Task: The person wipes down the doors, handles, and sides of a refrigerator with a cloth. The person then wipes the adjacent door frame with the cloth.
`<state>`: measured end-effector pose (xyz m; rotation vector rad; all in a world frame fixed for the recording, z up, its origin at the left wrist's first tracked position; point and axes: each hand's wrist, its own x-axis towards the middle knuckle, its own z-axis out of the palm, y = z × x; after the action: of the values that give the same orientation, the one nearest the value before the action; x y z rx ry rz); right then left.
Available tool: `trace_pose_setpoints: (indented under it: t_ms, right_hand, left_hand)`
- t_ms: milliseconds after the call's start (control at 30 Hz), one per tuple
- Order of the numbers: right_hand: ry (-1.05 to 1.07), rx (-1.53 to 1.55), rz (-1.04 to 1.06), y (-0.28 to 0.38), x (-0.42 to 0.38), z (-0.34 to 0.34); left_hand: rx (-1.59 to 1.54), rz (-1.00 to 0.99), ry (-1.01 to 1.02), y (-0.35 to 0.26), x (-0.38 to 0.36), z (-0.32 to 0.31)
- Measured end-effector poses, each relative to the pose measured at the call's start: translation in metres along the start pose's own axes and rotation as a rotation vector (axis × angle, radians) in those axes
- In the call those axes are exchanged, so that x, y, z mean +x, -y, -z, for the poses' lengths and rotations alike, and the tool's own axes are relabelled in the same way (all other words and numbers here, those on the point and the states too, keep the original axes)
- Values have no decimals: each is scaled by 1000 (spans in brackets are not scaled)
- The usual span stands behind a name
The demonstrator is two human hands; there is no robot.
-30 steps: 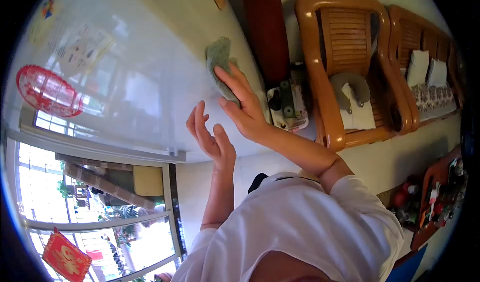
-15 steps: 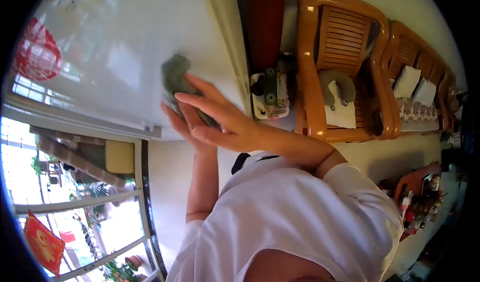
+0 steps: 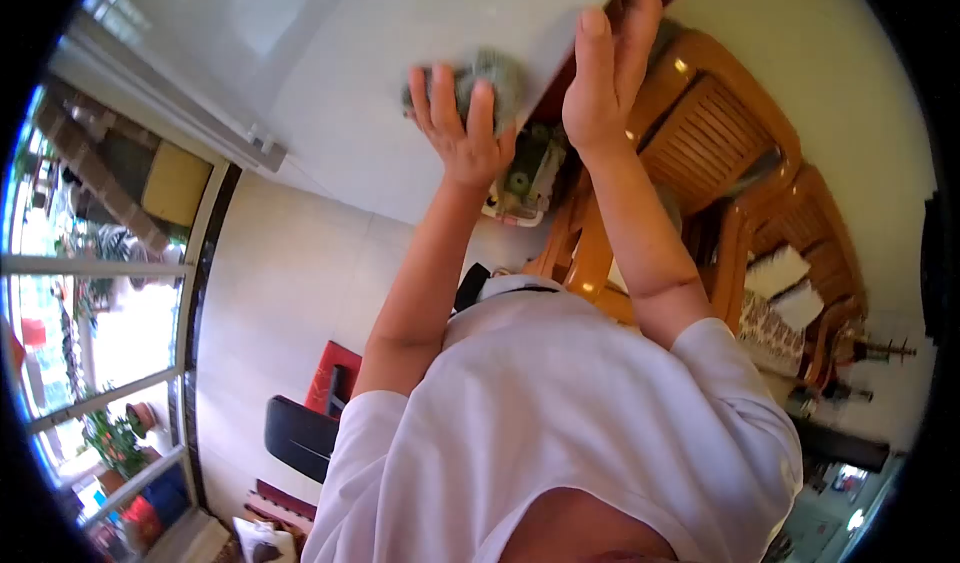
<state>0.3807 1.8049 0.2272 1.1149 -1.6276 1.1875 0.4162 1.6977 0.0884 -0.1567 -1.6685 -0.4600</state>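
Note:
My left hand is closed around a bunched grey-green cloth, with its fingers curled over the front. The cloth lies against a large glossy white panel, close to its right edge. Higher up and to the right, my right hand is raised beside that edge. Its thumb and fingers stretch out apart from each other, and no object shows between them.
A wooden armchair and a wooden bench with cushions stand on the right. Below the panel is a white bin of items. Left are framed windows and plants; a black padded seat is lower down.
My hands have separated: the left has carried the cloth rightward across the panel, while the right has moved up and right to the panel's edge. The whole view has turned.

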Motion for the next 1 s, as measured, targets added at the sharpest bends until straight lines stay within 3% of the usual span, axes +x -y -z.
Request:
trace_pose_setpoints:
  t_ms: [100,167,233,267,300,367,400,500,633,700,767,833,933,1000]
  right_hand:
    - [-58,286,-204,4,-11,-22]
    - [-98,412,-204,6,-11,-32]
    - [-131,388,-145,4,-10,-38]
    - [-179,331,-96,3,-9,-39]
    - [-166,361,-91,3,-9,-36]
    - [-13,287,-146,7,-10,-28]
    - [-49,342,-134,9,-7,-31]
    - [-30,325,-178,9,-10,-29]
    - [-48,436,-210,13,-8,-30]
    - [-48,510,-192,17,-6,-31]
    - [-34,401,-142,15,-6,-30]
    - [-69,437,-157,17,-7,-35]
    - [-105,402,-195,16,-9,-34]
    - [-122,394,-219,18,-10,-36]
  left_hand:
    - [49,110,46,16,-67,5]
    - [97,202,63,18,-92,8]
    - [-62,875,-44,3,-99,0]
    - [-192,1112,-150,-1,-96,-7]
    - [-169,1112,-176,-5,-88,-10]
    - [-169,1384,-229,-12,-61,-15]
    - [-285,1247,-268,-21,-40,-11]
    - [-187,737,-92,-40,21,9]
    - [9,761,-222,8,-4,-5]
    - [3,1131,-348,36,-49,-15]
    - [102,1712,-241,52,-109,-18]
    - [-149,2205,-280,40,-129,-11]
    - [-328,2317,-453,44,-111,-12]
    - [-346,1991,-389,56,-65,2]
